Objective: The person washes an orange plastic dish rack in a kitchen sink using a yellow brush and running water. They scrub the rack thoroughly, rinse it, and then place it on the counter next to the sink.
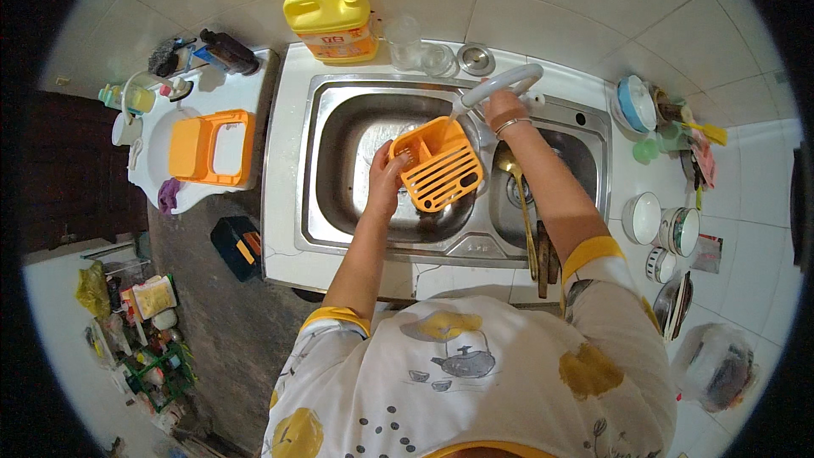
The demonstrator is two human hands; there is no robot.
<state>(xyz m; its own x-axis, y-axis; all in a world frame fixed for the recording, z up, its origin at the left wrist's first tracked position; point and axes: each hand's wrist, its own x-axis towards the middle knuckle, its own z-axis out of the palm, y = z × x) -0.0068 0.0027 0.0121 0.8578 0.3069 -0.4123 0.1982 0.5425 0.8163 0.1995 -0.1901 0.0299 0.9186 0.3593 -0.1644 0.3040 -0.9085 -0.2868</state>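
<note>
From the head view, your left hand (386, 182) grips the orange slotted rack (437, 163) by its left edge, holding it over the left basin of the sink (326, 203) under the faucet (500, 85). Your right hand (504, 108) is closed on the faucet. Rinsing looks under way, not finished.

Bright, even light, sharp (edges bowed)

Counted: one orange slotted plastic drainer (437, 164) at frame centre; one yellow pump bottle (331, 21), top centre; two clear glass tumblers (420, 47) beside it; three white ceramic bowls (661, 233), right.
</note>
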